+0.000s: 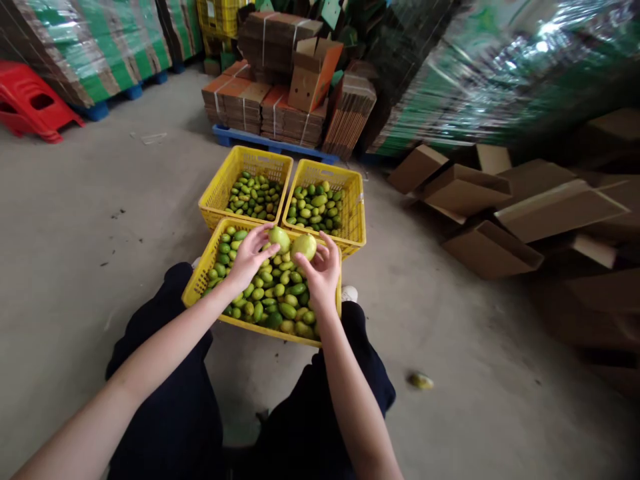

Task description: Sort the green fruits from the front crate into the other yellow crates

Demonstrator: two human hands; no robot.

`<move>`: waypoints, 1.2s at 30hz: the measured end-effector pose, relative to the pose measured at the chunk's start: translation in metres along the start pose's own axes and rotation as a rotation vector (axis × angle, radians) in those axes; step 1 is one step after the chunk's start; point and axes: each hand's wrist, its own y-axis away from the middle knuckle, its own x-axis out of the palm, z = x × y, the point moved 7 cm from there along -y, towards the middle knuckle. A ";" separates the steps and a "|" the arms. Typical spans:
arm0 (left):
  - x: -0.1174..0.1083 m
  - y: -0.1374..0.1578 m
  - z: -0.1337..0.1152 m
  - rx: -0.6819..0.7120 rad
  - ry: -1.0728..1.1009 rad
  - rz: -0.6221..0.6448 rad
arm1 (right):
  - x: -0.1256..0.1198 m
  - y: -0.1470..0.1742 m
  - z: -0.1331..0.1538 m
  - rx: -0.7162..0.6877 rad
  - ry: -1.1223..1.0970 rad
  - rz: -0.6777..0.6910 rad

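My left hand point(251, 259) grips a pale green mango point(279, 239) between thumb and fingers. Beside it, my right hand point(321, 272) is closed round a second yellowish-green mango point(303, 247). Both are held up over the front yellow crate point(204, 272), which stands between my legs with many green and yellow mangoes point(273, 293) in it. Just behind are two more yellow crates, a left one point(214, 193) and a right one point(354, 212); mangoes cover part of the bottom of each.
Flattened cardboard bundles point(245, 110) sit on a blue pallet point(223, 135) beyond the crates. Open cardboard boxes point(493, 250) are heaped at right. A red plastic stool point(37, 100) stands far left. One loose fruit point(420, 381) lies on the floor to my right.
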 end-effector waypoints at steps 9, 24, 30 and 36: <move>0.007 0.003 0.021 -0.436 0.319 0.114 | 0.018 0.007 -0.023 0.486 -0.544 0.085; 0.000 -0.001 0.035 -0.428 0.153 0.094 | 0.017 0.019 -0.053 0.744 -0.920 -0.062; -0.023 -0.010 0.032 -0.288 -0.358 0.150 | 0.004 0.016 -0.054 0.752 -0.888 -0.081; -0.073 0.052 0.082 -0.573 -0.955 0.583 | -0.024 0.019 -0.051 0.769 -0.822 -0.157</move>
